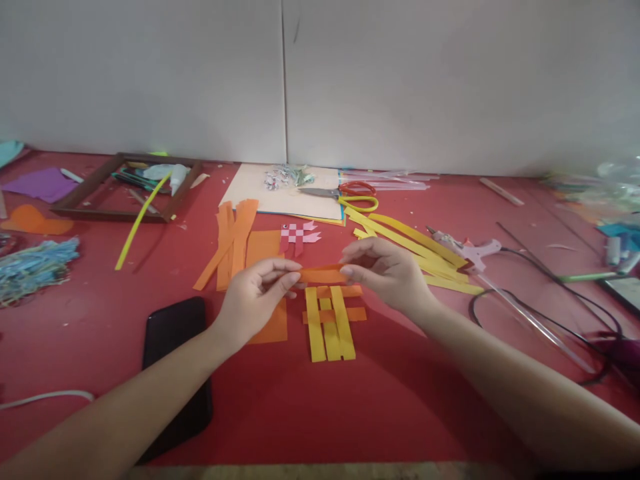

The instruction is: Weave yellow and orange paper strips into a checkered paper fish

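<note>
An orange paper strip [323,275] is stretched between my two hands, just above the table. My left hand [257,297] pinches its left end between thumb and fingers. At the right end, my right hand [383,270] closes on it the same way. Directly below lies a small weave of yellow paper strips [314,333] crossed by orange strips [357,314]. Partly behind my left hand is an orange paper sheet [265,243]. A woven pink paper fish [296,235] rests beyond the held strip.
Loose orange strips [243,227] and yellow strips [410,243] flank the work. Scissors [357,195] lie on pale paper [237,193] at the back. A black phone [175,333] sits left; a hot glue gun [473,253] with its cord lies right. A brown frame [110,215] holds small items.
</note>
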